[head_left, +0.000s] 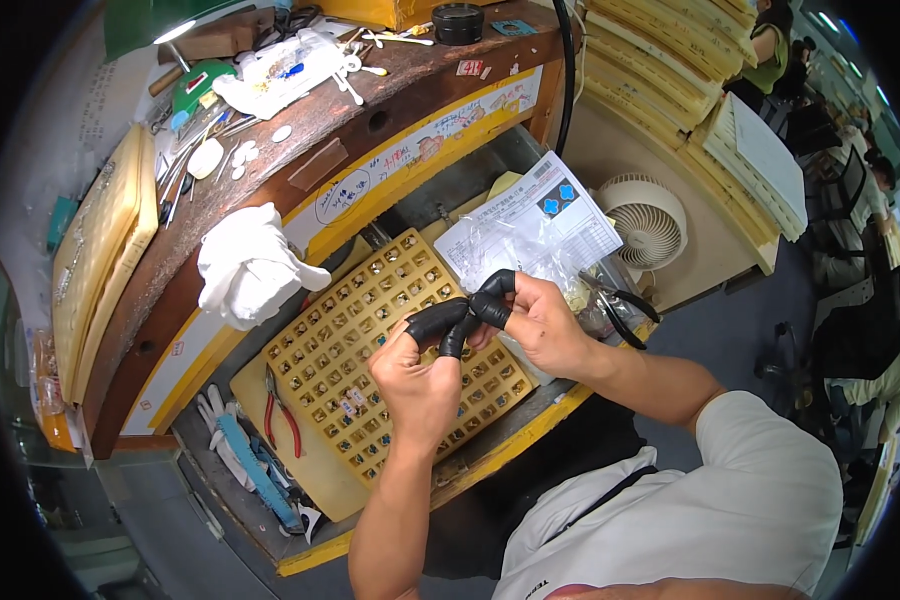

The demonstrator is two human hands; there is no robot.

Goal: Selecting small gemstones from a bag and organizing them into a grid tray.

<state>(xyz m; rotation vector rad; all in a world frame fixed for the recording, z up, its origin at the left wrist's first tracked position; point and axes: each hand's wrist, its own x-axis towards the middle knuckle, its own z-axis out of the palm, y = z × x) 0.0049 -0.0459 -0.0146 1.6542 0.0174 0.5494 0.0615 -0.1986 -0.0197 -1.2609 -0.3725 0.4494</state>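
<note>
Your left hand (422, 385) and right hand (536, 322) meet fingertip to fingertip over the yellow plastic grid tray (315, 365) of small square cells. Black rubber finger cots (467, 312) cover 4 pinched tips, neither hand nearer. Whatever they pinch is too small to tell. Red-handled pliers (282, 412) lie left, on a crowded brown wooden workbench (270, 175).

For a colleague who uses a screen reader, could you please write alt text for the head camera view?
A person's left hand and right hand, fingertips in black finger cots, meet pinched together above a yellow compartment tray of small parts. Red-handled pliers lie left of the tray, a white cloth on the cluttered wooden bench beyond.
</note>
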